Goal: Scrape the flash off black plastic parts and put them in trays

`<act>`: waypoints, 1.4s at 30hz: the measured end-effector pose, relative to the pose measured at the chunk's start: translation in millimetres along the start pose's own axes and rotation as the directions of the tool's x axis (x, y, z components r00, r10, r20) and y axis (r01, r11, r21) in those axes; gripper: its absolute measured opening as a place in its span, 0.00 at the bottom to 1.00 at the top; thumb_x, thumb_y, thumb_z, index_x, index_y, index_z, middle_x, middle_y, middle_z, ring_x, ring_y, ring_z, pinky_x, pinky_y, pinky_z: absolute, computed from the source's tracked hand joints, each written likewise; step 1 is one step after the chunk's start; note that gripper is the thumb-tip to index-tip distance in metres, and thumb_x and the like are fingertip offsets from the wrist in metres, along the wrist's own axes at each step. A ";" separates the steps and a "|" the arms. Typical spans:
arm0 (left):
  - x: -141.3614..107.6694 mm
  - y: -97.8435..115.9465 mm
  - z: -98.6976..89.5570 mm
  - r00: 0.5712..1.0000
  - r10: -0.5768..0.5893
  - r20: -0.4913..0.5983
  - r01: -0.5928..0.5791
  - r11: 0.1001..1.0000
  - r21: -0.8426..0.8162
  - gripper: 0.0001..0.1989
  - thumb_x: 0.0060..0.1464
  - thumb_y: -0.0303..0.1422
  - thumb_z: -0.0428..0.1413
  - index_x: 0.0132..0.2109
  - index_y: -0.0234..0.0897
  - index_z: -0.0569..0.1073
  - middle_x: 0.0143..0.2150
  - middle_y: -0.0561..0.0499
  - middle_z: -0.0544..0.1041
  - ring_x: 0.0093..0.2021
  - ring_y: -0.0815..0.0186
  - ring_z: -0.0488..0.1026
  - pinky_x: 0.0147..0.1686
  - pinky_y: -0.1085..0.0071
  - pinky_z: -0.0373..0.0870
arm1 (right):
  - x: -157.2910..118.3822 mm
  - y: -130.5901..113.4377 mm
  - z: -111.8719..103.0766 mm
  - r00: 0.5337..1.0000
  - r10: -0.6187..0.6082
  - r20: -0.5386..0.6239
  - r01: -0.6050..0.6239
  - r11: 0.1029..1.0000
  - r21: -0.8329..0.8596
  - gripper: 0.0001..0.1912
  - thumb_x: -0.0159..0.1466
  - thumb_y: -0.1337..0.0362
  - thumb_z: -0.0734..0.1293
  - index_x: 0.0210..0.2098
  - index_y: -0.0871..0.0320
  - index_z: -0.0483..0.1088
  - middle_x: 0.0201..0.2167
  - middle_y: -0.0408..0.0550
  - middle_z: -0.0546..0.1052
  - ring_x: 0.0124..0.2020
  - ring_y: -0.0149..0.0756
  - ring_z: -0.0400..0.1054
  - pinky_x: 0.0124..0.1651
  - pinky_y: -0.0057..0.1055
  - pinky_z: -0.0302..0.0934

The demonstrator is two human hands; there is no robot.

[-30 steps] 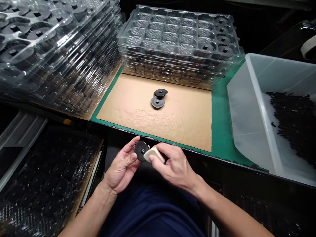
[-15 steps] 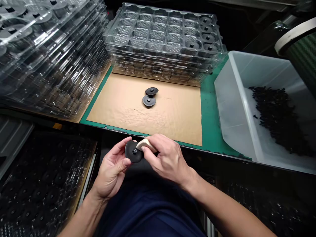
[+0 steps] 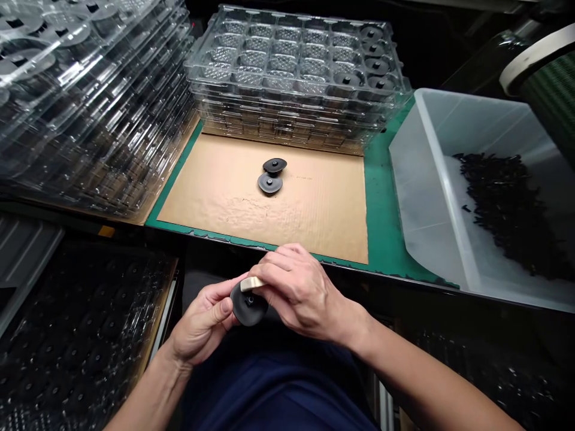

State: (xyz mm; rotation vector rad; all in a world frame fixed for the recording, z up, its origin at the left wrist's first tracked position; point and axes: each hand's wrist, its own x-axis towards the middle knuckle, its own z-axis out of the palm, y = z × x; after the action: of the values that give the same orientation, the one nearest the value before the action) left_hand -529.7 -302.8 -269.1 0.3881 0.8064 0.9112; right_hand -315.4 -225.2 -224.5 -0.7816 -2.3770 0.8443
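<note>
Hands low at the lap: left hand [image 3: 204, 320] pinching black disc [image 3: 248, 306], right hand [image 3: 300, 291] apparently gripping beige block [image 3: 252, 283].

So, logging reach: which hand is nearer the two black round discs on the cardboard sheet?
Right hand; it sits just below the discs, the left hand lower left.

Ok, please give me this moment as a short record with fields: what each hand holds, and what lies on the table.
left hand: left hand holds a black disc by its edge
right hand: right hand presses a small beige block onto the disc's upper edge
cardboard sheet: cardboard sheet bears two loose discs, touching each other
tray stack: tray stack of clear plastic behind the sheet; top tray has discs only in its right pockets
bin: white bin at right, small black parts inside
</note>
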 end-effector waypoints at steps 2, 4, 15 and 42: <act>0.7 -3.5 3.0 1.000 -0.005 0.024 0.006 1.000 -0.015 0.22 0.57 0.39 0.70 0.58 0.41 0.82 0.54 0.41 0.83 0.46 0.64 0.80 0.45 0.76 0.77 | 2.2 2.2 -1.3 0.999 -0.049 0.018 0.047 0.995 0.093 0.09 0.77 0.66 0.61 0.47 0.57 0.73 0.41 0.48 0.80 0.42 0.37 0.72 0.49 0.38 0.60; 1.9 -5.8 9.6 0.999 0.004 0.032 -0.002 0.999 -0.044 0.23 0.57 0.37 0.70 0.59 0.43 0.81 0.57 0.42 0.81 0.47 0.63 0.79 0.45 0.73 0.79 | 1.5 7.5 -2.8 0.998 -0.024 -0.050 0.035 0.972 0.231 0.09 0.76 0.66 0.62 0.51 0.55 0.73 0.44 0.48 0.80 0.44 0.37 0.74 0.51 0.37 0.63; 36.6 -0.9 35.7 0.897 0.106 -0.430 -0.106 0.994 0.024 0.20 0.54 0.36 0.71 0.53 0.35 0.81 0.42 0.42 0.84 0.48 0.51 0.83 0.42 0.63 0.84 | -42.2 16.4 37.1 0.836 0.545 0.055 -0.475 0.670 0.571 0.24 0.77 0.49 0.61 0.34 0.60 0.75 0.27 0.43 0.72 0.28 0.29 0.64 0.32 0.26 0.57; 47.3 3.7 14.8 0.794 0.232 -0.563 -0.130 0.968 0.215 0.23 0.44 0.47 0.75 0.35 0.33 0.80 0.20 0.57 0.67 0.21 0.73 0.67 0.22 0.79 0.65 | -33.4 4.1 50.6 0.769 0.580 0.268 -0.463 0.217 0.859 0.33 0.68 0.33 0.65 0.28 0.58 0.65 0.19 0.37 0.60 0.20 0.25 0.48 0.23 0.27 0.43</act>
State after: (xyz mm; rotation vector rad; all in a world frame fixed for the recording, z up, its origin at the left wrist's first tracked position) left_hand -503.8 -261.5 -278.5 0.3336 1.4433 1.1719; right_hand -321.0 -264.6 -270.5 -1.0727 -1.0815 2.0525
